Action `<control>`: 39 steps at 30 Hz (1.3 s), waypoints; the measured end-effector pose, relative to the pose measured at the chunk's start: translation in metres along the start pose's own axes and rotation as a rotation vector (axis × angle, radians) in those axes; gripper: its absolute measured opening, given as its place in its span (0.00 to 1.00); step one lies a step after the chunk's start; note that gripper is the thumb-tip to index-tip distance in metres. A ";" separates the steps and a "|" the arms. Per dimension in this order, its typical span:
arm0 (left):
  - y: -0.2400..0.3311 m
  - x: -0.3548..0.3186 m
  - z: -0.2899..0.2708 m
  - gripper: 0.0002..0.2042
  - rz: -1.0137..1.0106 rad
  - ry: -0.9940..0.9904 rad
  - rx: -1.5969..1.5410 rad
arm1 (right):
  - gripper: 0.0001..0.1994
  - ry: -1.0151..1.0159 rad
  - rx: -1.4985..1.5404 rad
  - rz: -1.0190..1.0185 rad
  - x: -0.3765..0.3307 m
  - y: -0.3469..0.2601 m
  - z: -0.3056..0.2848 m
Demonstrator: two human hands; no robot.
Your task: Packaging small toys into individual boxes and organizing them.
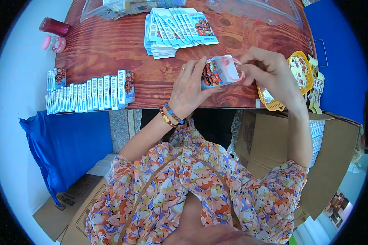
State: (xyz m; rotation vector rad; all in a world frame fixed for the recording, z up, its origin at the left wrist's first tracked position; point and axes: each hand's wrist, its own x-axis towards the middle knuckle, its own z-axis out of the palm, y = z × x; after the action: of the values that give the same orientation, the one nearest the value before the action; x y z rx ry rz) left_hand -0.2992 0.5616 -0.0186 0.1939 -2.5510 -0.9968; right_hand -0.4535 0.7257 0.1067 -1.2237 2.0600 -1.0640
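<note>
A small blue-and-white printed cardboard box is held above the counter, a reddish-brown wood-grain top, close to its near edge. Its long axis seems to run roughly left to right, with the end that has a pale flap turned toward the right hand.

A pink, curved, cord-like piece sits at that end, between the box and the right fingers, which lie just to its right, thumb and index drawn together and apparently pinching it. How much of it is inside the box I cannot tell. The left hand grips the box from the left, fingers over the far side and thumb along the near side.

Beyond the box is a fanned stack of flat blue-and-white cartons. Well to the left, past a stretch of wood surface, stands a row of upright blue-and-white boxes. A yellow plastic basket sits under the right forearm, limiting room on that side.
</note>
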 end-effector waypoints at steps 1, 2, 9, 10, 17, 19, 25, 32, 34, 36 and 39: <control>0.000 0.000 0.001 0.44 -0.001 0.000 -0.001 | 0.03 -0.010 0.080 0.118 -0.002 -0.013 -0.004; 0.000 0.001 0.002 0.43 -0.008 0.001 -0.036 | 0.03 -0.021 0.159 0.236 -0.002 -0.019 -0.006; -0.002 0.002 0.006 0.43 0.033 0.038 -0.053 | 0.04 -0.042 0.229 0.246 0.002 -0.005 -0.005; -0.001 0.002 0.005 0.43 0.031 0.039 -0.054 | 0.04 -0.042 0.214 0.267 0.003 -0.003 -0.002; -0.004 0.001 0.003 0.45 0.050 0.045 -0.026 | 0.05 -0.126 -0.022 0.306 0.010 0.000 0.003; -0.005 0.000 0.004 0.45 0.041 0.047 -0.013 | 0.06 -0.121 -0.044 0.324 0.011 -0.003 0.007; 0.000 0.000 0.006 0.45 0.019 0.008 -0.021 | 0.11 -0.025 -0.017 0.199 0.010 0.006 0.016; -0.001 0.001 0.011 0.44 0.004 0.019 -0.053 | 0.15 0.079 -0.026 0.205 0.006 0.007 0.017; 0.000 0.002 0.013 0.43 0.022 0.025 -0.067 | 0.15 0.131 0.000 0.222 -0.004 0.006 0.007; 0.000 0.004 0.009 0.42 0.036 0.033 -0.076 | 0.13 0.215 -0.079 0.189 -0.021 0.014 -0.010; 0.001 0.003 0.002 0.43 -0.198 -0.023 -0.318 | 0.10 0.241 -0.200 0.409 -0.043 0.038 -0.035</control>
State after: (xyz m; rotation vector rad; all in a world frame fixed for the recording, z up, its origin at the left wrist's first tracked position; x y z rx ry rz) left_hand -0.3027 0.5630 -0.0179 0.3508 -2.3847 -1.4695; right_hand -0.4775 0.7872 0.0965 -0.7325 2.5117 -0.8589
